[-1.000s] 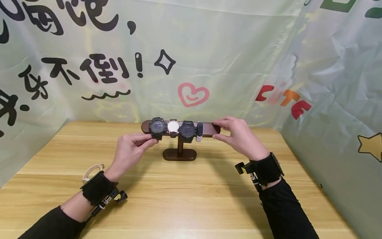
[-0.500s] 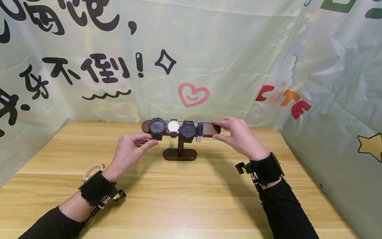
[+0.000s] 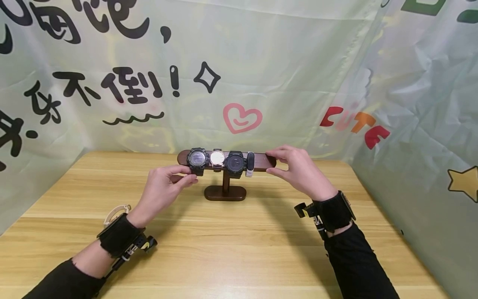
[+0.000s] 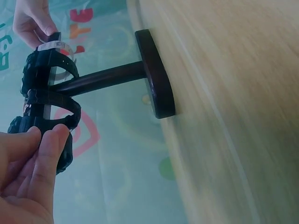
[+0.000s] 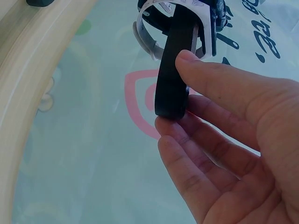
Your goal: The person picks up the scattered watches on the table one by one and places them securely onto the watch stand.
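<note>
A dark wooden watch stand [image 3: 263,162] stands at the back of the table, with a horizontal bar on one post. Along its bar sit a chunky black watch [image 3: 197,158] at the left end, a rose-gold-rimmed watch [image 3: 217,158], another black watch [image 3: 235,163] and a fitness band [image 3: 250,162] with a pale strap. My left hand [image 3: 164,187] pinches the strap of the leftmost black watch from below; the left wrist view shows thumb and fingers on that strap [image 4: 43,125]. My right hand [image 3: 298,170] holds the bar's right end between thumb and fingers.
The light wooden table [image 3: 239,249] spreads out in front of the stand. A beige strap loop [image 3: 116,215] shows beside my left wrist. A printed cloth [image 3: 298,62] hangs right behind the table's back edge and along its sides.
The leftmost black watch has turned slightly on the bar, and its face now catches more light. My left forearm has shifted a little to the left. The right hand stays on the bar's end.
</note>
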A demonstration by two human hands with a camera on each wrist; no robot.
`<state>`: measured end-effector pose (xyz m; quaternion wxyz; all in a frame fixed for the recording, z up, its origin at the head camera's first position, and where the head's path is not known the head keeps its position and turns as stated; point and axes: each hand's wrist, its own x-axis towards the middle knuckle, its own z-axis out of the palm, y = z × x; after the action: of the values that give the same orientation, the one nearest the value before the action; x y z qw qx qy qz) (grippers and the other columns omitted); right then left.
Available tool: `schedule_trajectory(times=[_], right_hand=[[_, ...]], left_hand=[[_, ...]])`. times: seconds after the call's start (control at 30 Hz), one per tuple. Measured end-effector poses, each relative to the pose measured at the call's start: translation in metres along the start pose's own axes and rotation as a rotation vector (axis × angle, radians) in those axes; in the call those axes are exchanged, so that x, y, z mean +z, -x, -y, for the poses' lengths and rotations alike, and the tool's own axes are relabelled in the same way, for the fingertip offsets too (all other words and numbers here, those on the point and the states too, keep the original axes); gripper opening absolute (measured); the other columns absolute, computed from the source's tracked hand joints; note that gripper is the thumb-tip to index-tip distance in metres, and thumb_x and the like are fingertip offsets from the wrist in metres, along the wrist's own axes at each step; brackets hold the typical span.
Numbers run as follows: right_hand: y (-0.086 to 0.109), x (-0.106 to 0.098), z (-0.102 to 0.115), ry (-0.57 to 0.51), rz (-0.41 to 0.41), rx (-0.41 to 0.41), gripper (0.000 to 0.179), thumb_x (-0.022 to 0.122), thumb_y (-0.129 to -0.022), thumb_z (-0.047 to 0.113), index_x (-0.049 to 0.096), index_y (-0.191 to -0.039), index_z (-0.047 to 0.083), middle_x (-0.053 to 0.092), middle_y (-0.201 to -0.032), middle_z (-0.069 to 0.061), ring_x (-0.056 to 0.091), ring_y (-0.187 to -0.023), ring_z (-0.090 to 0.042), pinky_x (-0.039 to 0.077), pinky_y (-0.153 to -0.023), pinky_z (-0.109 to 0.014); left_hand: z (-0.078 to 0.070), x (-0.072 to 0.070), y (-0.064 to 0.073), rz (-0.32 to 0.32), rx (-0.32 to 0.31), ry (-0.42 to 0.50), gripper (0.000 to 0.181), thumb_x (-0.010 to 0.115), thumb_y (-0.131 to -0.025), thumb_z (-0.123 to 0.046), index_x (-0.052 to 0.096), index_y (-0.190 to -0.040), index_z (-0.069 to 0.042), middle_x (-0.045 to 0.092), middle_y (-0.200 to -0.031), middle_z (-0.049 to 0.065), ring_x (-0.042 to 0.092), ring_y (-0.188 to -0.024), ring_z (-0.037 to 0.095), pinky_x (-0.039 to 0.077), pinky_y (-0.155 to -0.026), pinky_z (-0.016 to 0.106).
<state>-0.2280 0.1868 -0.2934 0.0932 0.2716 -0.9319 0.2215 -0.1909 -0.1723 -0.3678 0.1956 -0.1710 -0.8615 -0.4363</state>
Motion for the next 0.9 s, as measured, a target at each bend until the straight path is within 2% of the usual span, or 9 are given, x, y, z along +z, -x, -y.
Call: schedule_trajectory(times=[0.17,0.27,0.43,0.5,0.6,0.67,0.77,0.9], right_hand=[[0.000,0.001,0.000,-0.003,-0.001,-0.005,0.051,0.082,-0.097,0.016,0.068,-0.143,0.003,0.071,-0.136,-0.015,0.069,-0.126,-0.037,0.058,-0.107,-0.054],[0.000,0.001,0.000,-0.002,-0.002,-0.005,0.051,0.083,-0.096,0.016,0.068,-0.143,0.003,0.071,-0.135,-0.015,0.069,-0.125,-0.037,0.059,-0.107,-0.054],[0.000,0.001,0.000,-0.002,-0.002,-0.003,0.051,0.083,-0.096,0.016,0.068,-0.143,0.003,0.071,-0.136,-0.015,0.069,-0.125,-0.037,0.059,-0.107,-0.054],[0.000,0.001,0.000,-0.003,-0.001,-0.002,0.051,0.083,-0.096,0.016,0.068,-0.143,0.003,0.071,-0.136,-0.015,0.069,-0.126,-0.038,0.059,-0.107,-0.054],[0.000,0.001,0.000,-0.003,-0.001,-0.002,0.051,0.083,-0.096,0.017,0.068,-0.143,0.003,0.071,-0.136,-0.015,0.069,-0.126,-0.038,0.059,-0.107,-0.054],[0.000,0.000,0.000,-0.003,0.001,-0.003,0.051,0.083,-0.096,0.017,0.068,-0.143,0.003,0.071,-0.135,-0.015,0.069,-0.126,-0.038,0.059,-0.108,-0.054],[0.000,0.000,0.000,-0.001,0.005,-0.003,0.052,0.083,-0.097,0.017,0.067,-0.144,0.003,0.070,-0.136,-0.015,0.069,-0.127,-0.038,0.058,-0.108,-0.054],[0.001,-0.001,0.000,0.003,0.014,0.002,0.053,0.082,-0.097,0.018,0.066,-0.145,0.004,0.070,-0.136,-0.015,0.068,-0.127,-0.038,0.058,-0.108,-0.054]], left_hand=[[-0.001,-0.001,0.000,0.003,-0.011,-0.025,0.009,0.079,-0.098,-0.013,0.083,-0.104,-0.007,0.084,-0.095,0.011,0.083,-0.083,0.026,0.040,-0.042,0.019],[-0.002,-0.002,0.000,-0.003,0.004,-0.076,0.010,0.081,-0.097,-0.014,0.085,-0.104,-0.009,0.084,-0.093,0.010,0.080,-0.072,0.020,0.038,-0.042,0.020],[-0.004,-0.005,0.001,-0.009,0.023,-0.149,0.012,0.084,-0.095,-0.019,0.086,-0.104,-0.011,0.084,-0.090,0.008,0.063,-0.055,0.005,0.039,-0.044,0.020],[-0.005,-0.007,0.001,-0.003,0.023,-0.169,0.012,0.084,-0.095,-0.019,0.086,-0.104,-0.011,0.084,-0.090,0.008,0.056,-0.050,0.003,0.037,-0.044,0.020],[-0.006,-0.010,0.001,0.008,0.019,-0.196,0.014,0.084,-0.095,-0.018,0.086,-0.106,-0.010,0.084,-0.094,0.009,0.051,-0.049,0.007,0.034,-0.046,0.021],[-0.007,-0.013,0.000,0.024,0.014,-0.200,0.014,0.084,-0.095,-0.016,0.086,-0.106,-0.008,0.084,-0.097,0.011,0.058,-0.054,0.009,0.039,-0.048,0.019],[-0.011,-0.023,-0.002,0.063,0.005,-0.203,0.013,0.083,-0.095,-0.014,0.085,-0.106,-0.006,0.084,-0.101,0.013,0.074,-0.068,0.015,0.054,-0.058,0.019],[-0.018,-0.043,-0.004,0.149,0.005,-0.221,0.011,0.082,-0.096,-0.013,0.085,-0.106,-0.008,0.084,-0.103,0.012,0.082,-0.082,0.021,0.066,-0.070,0.030]])
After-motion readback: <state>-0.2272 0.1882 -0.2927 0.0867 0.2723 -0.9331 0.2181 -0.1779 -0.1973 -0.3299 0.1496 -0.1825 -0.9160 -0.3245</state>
